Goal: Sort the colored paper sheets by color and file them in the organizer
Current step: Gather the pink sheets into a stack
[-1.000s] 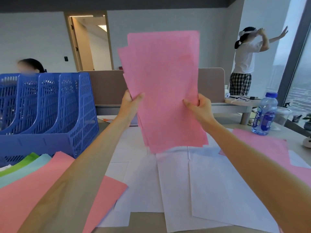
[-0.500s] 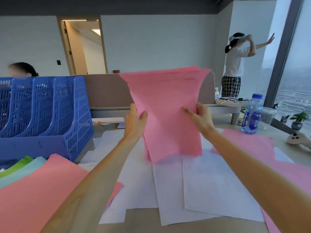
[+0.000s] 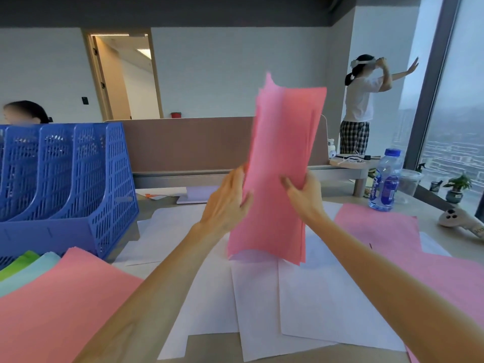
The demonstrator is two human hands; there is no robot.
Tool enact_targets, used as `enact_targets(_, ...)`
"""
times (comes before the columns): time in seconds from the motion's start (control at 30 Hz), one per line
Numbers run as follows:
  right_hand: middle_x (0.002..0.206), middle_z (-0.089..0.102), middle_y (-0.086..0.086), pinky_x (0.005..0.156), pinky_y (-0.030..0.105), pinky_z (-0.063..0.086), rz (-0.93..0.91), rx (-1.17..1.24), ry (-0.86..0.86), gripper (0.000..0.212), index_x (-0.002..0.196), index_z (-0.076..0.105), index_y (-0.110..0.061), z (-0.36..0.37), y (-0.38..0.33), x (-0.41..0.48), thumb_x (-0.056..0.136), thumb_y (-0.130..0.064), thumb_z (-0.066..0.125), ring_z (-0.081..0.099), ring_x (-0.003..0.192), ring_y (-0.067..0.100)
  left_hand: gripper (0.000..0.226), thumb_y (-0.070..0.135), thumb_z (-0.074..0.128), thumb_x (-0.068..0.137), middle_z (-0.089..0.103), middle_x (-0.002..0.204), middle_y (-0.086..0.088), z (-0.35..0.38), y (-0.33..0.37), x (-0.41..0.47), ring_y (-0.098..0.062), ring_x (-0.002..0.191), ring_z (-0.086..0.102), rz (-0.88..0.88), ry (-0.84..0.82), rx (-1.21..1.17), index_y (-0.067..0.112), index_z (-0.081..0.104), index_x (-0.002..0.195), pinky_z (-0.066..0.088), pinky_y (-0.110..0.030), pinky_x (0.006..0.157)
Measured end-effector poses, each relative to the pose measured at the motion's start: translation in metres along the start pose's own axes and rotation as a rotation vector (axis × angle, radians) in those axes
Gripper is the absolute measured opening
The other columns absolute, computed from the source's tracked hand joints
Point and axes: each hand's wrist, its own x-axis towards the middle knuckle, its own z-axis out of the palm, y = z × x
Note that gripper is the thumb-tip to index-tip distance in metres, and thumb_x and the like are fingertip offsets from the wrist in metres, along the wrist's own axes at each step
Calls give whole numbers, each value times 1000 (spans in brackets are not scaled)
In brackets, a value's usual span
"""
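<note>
You hold the pink stack (image 3: 280,166) upright between both hands, over the white sheets (image 3: 262,305) spread on the table (image 3: 217,349). To my eye you are squaring it up before it goes into the organizer (image 3: 78,179), which stands well apart on your left. To do that well, loosen your hold just enough that the sheets can slide against each other. Then drop the lower edge flat onto the table so they all settle level. The top edge looks ragged and blurred, with a corner standing out, so one tap may not cure it. Keep the stack vertical as it lands, or the thin paper will buckle instead of lining up. Then turn it and knock a long side too. More pink sheets (image 3: 379,231) lie flat on your right, near the water bottle (image 3: 385,179). I judge they belong with this colour, so gather them in before you file.

Your left hand (image 3: 225,203) wraps the stack's left edge, with the thumb on the near face and the other fingers mostly hidden behind the paper. Your right hand (image 3: 303,195) clasps the right edge the same way, thumb pressed on the near face. Both hands clamp the stack around its middle and hold nothing else. Whether the lower edge touches the white sheets or hangs just above them, I cannot tell
</note>
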Motion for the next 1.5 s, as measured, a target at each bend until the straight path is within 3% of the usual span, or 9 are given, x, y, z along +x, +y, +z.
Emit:
enact_targets(0.13, 98, 71, -6, 83, 36, 57, 77, 59, 9, 26, 107, 61, -25, -5, 13, -1, 84, -22, 71, 69, 91, 12, 64, 27, 47, 97, 38, 149, -3, 12, 0, -8, -20, 131, 44, -10, -29, -74, 12, 16, 151, 44, -37, 101)
enact_targets(0.4, 99, 72, -6, 80, 32, 56, 94, 145, 17, 33, 111, 62, -22, -14, 7, 3, 81, -29, 73, 69, 90, 10, 68, 34, 53, 95, 37, 150, 2, 5, -2, 10, -15, 133, 42, -439, 182, -598, 33, 9, 147, 35, -32, 107)
enact_targets(0.57, 100, 73, -2, 76, 34, 57, 174, 259, -30, 45, 113, 61, -18, -14, 15, -5, 72, -32, 74, 70, 91, 17, 31, 36, 39, 100, 57, 115, -1, 5, -6, 18, -22, 103, 51, -654, 76, -610, 14, 43, 120, 38, -33, 85)
enact_targets(0.7, 89, 72, -1, 72, 36, 58, 152, 215, -37, 28, 97, 63, -21, -13, 7, 1, 69, -22, 63, 70, 82, 19, 13, 22, 36, 99, 40, 69, 4, 2, -6, 20, -18, 64, 37, -532, 157, -567, 15, 39, 89, 31, -31, 60)
enact_targets(0.83, 92, 69, 2, 71, 29, 56, 56, 245, -70, 31, 108, 59, -9, -16, -5, 9, 78, -13, 66, 66, 79, 12, 13, 28, 40, 99, 50, 81, 4, -4, -6, 28, -13, 68, 45, -516, 280, -673, 19, 42, 108, 38, -29, 61)
enact_targets(1.03, 81, 68, 8, 71, 41, 55, 218, 142, -169, 9, 85, 70, -7, -23, 19, -14, 88, -15, 66, 65, 74, 20, 16, 20, 40, 97, 42, 75, -1, 2, -4, 14, -15, 67, 36, -558, 226, -709, 4, 45, 94, 33, -30, 63)
enact_targets(1.17, 74, 60, 8, 61, 32, 49, 131, 174, -164, 16, 83, 66, 0, -21, 4, -6, 89, -15, 64, 57, 67, 17, 14, 18, 38, 98, 34, 67, 5, -1, 7, 22, -12, 58, 28, -487, 297, -662, 9, 34, 87, 28, -26, 54)
enact_targets(1.33, 59, 45, 3, 51, 28, 35, 243, 17, -144, 14, 70, 58, -9, -18, 38, -39, 75, -22, 56, 39, 56, 15, 12, 26, 43, 97, 46, 74, 5, 22, 2, 1, -13, 59, 40, -628, 20, -603, 14, 40, 96, 35, -30, 58)
enact_targets(1.5, 63, 40, 4, 51, 27, 31, 233, -87, -49, 14, 74, 54, -9, -31, 22, -21, 87, -14, 54, 35, 57, 15, 6, 18, 39, 96, 41, 73, -1, 21, 19, 21, -18, 61, 35, -599, 103, -648, 13, 39, 98, 31, -31, 56)
